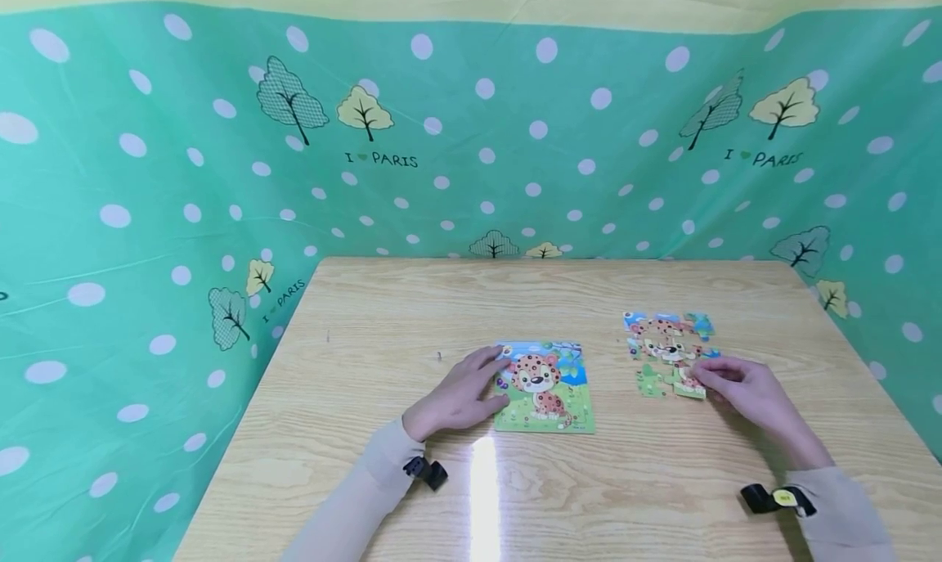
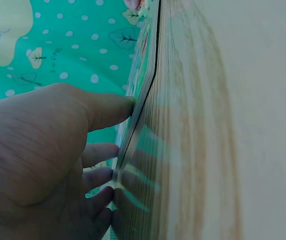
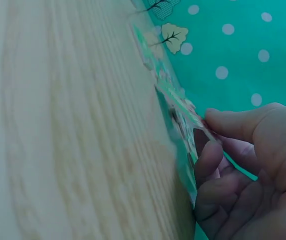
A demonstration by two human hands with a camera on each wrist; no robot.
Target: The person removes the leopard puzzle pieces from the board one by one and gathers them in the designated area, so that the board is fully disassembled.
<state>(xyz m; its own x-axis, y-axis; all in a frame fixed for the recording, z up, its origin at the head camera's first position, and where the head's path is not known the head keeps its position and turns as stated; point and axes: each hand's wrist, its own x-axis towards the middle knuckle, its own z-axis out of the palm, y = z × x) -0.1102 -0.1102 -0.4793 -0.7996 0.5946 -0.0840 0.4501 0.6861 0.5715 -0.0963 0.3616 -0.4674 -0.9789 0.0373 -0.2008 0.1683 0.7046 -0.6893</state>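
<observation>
A square leopard picture board (image 1: 548, 386) lies flat near the middle of the table. My left hand (image 1: 462, 390) rests on its left edge, fingers spread, with the thumb (image 2: 114, 110) on the near part in the left wrist view. To the right lies a partly joined jigsaw puzzle (image 1: 660, 341) with the same leopard. At its lower right, my right hand (image 1: 746, 386) pinches a jigsaw piece (image 1: 689, 384) between thumb and fingers. In the right wrist view that piece (image 3: 185, 107) is tilted, one side raised off the table.
The wooden table (image 1: 383, 300) carries both pictures. Behind it and at the sides hangs a green dotted curtain (image 1: 456, 137). A black wrist strap (image 1: 425, 470) is on the left sleeve, and another strap (image 1: 776, 499) is on the right.
</observation>
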